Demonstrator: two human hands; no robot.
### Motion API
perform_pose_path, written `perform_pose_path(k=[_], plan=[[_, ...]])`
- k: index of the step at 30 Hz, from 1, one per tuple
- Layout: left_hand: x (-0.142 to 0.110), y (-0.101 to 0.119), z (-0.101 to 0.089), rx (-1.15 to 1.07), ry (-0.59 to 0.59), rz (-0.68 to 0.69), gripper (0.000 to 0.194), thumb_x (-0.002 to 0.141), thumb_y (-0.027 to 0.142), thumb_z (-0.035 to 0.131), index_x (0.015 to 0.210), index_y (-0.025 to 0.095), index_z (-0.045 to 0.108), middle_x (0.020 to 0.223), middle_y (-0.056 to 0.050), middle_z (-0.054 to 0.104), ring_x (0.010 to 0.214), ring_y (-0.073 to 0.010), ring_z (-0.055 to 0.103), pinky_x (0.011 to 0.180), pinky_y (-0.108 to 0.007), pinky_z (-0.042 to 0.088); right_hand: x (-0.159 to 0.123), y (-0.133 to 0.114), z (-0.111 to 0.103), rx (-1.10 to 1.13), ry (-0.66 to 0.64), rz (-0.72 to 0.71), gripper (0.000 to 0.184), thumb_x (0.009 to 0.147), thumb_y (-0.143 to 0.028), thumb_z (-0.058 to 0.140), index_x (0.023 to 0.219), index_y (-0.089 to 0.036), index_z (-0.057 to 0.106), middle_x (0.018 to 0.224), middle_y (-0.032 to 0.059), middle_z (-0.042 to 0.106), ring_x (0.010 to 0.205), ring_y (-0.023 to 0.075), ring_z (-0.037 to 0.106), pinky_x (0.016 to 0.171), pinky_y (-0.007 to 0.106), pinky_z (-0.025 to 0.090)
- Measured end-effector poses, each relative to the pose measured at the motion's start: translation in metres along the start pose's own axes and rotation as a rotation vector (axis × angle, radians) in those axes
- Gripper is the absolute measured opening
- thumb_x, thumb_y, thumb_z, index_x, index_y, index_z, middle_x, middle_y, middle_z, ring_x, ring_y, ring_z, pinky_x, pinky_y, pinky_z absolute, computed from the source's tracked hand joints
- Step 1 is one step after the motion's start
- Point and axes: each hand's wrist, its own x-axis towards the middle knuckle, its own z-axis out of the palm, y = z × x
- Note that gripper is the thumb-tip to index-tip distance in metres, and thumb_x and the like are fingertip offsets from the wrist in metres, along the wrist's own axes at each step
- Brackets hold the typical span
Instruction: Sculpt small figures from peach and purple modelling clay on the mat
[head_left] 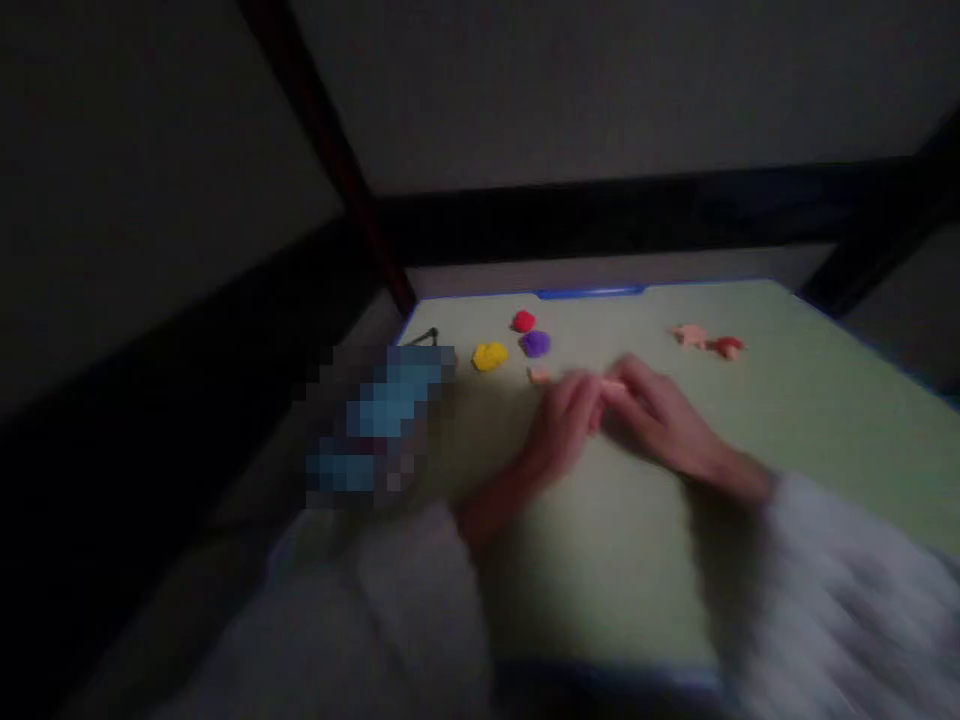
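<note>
My left hand [561,428] and my right hand [664,415] meet over the middle of the table, fingers closed and slightly blurred. Pinched between their fingertips is a small strip of peach modelling clay [613,386], mostly hidden by the fingers. Just beyond my left hand lies another small peach clay piece [538,375]. Farther back sit lumps of yellow clay [490,356], purple clay [536,344] and red clay [523,321]. Off to the right rest a peach clay figure [691,335] and a red-and-peach clay piece [728,347], close together.
The pale table [600,560] has a blue edge, with a blue handle-like strip [591,293] at the far side. A pixelated blue object [390,410] covers the left edge, and a thin dark item [429,336] shows behind it. A wall stands behind the table.
</note>
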Motion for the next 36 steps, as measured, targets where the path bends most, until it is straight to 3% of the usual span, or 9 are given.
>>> perform_pose_path(k=[5, 9, 14, 17, 19, 21, 25, 33, 36], plan=[[0.001, -0.006, -0.001, -0.022, -0.004, -0.09, 0.037, 0.086, 0.039, 0.033, 0.055, 0.019, 0.041, 0.048, 0.004, 0.039, 0.046, -0.0082, 0.038, 0.05, -0.023, 0.032, 0.001, 0.006, 0.002, 0.009, -0.028, 0.062, 0.035, 0.094, -0.038, 0.034, 0.066, -0.02, 0.043, 0.058, -0.0031, 0.047, 0.054, 0.0106, 0.043, 0.053, 0.022, 0.034], [0.005, -0.004, -0.006, 0.032, 0.127, -0.141, 0.037, 0.085, 0.036, 0.034, 0.053, 0.018, 0.041, 0.044, 0.004, 0.038, 0.044, -0.008, 0.037, 0.048, -0.023, 0.03, 0.002, 0.014, -0.005, 0.002, -0.017, 0.109, 0.034, 0.091, -0.04, 0.043, 0.064, -0.018, 0.048, 0.06, -0.0024, 0.047, 0.054, 0.0106, 0.044, 0.051, 0.022, 0.035], [0.009, -0.005, -0.011, 0.06, 0.261, -0.153, 0.035, 0.084, 0.033, 0.035, 0.053, 0.018, 0.042, 0.045, 0.003, 0.04, 0.045, -0.0085, 0.039, 0.048, -0.023, 0.03, -0.003, 0.036, -0.012, -0.156, -0.114, 0.03, 0.026, 0.082, -0.042, 0.057, 0.082, -0.016, 0.061, 0.083, 0.0076, 0.059, 0.073, 0.0187, 0.057, 0.066, 0.032, 0.046], [0.011, -0.006, -0.011, 0.051, 0.264, -0.157, 0.036, 0.085, 0.034, 0.035, 0.053, 0.018, 0.042, 0.045, 0.004, 0.04, 0.044, -0.0086, 0.039, 0.048, -0.023, 0.03, -0.008, 0.045, -0.015, -0.233, -0.13, -0.015, 0.041, 0.078, -0.045, 0.061, 0.107, -0.015, 0.059, 0.101, 0.013, 0.061, 0.092, 0.0244, 0.059, 0.081, 0.04, 0.048], [0.011, -0.007, -0.011, 0.043, 0.28, -0.157, 0.036, 0.085, 0.034, 0.035, 0.054, 0.018, 0.042, 0.046, 0.003, 0.04, 0.044, -0.0085, 0.039, 0.048, -0.023, 0.03, -0.012, 0.046, -0.017, -0.273, -0.19, -0.069, 0.058, 0.081, -0.046, 0.057, 0.128, -0.014, 0.045, 0.125, 0.0172, 0.052, 0.114, 0.0273, 0.051, 0.094, 0.043, 0.043], [0.012, -0.007, -0.012, 0.033, 0.306, -0.158, 0.035, 0.085, 0.033, 0.035, 0.054, 0.018, 0.042, 0.046, 0.003, 0.041, 0.044, -0.0085, 0.04, 0.047, -0.023, 0.03, -0.015, 0.047, -0.018, -0.349, -0.286, -0.14, 0.068, 0.085, -0.047, 0.05, 0.141, -0.013, 0.028, 0.144, 0.0183, 0.035, 0.131, 0.0285, 0.035, 0.104, 0.049, 0.032], [0.013, -0.006, -0.014, 0.038, 0.311, -0.141, 0.035, 0.085, 0.034, 0.035, 0.055, 0.018, 0.043, 0.046, 0.003, 0.041, 0.045, -0.0086, 0.04, 0.048, -0.023, 0.031, -0.022, 0.047, -0.019, -0.481, -0.437, -0.256, 0.074, 0.089, -0.047, 0.041, 0.146, -0.016, 0.006, 0.149, 0.0159, 0.024, 0.137, 0.0268, 0.025, 0.109, 0.054, 0.018], [0.014, -0.006, -0.013, 0.07, 0.298, -0.153, 0.033, 0.084, 0.031, 0.037, 0.054, 0.018, 0.043, 0.046, 0.003, 0.042, 0.045, -0.0086, 0.041, 0.048, -0.022, 0.031, -0.059, 0.009, -0.026, -0.494, -0.579, -0.367, 0.08, 0.088, -0.054, 0.036, 0.146, -0.011, 0.003, 0.151, 0.0142, 0.017, 0.139, 0.0243, 0.018, 0.114, 0.047, 0.007], [0.016, -0.007, -0.013, 0.075, 0.299, -0.151, 0.033, 0.084, 0.032, 0.037, 0.055, 0.018, 0.044, 0.047, 0.003, 0.042, 0.046, -0.0086, 0.041, 0.048, -0.022, 0.031, -0.063, 0.009, -0.025, -0.509, -0.591, -0.351, 0.075, 0.09, -0.052, 0.031, 0.146, -0.013, 0.0, 0.151, 0.0118, 0.016, 0.139, 0.0232, 0.015, 0.113, 0.048, 0.005]])
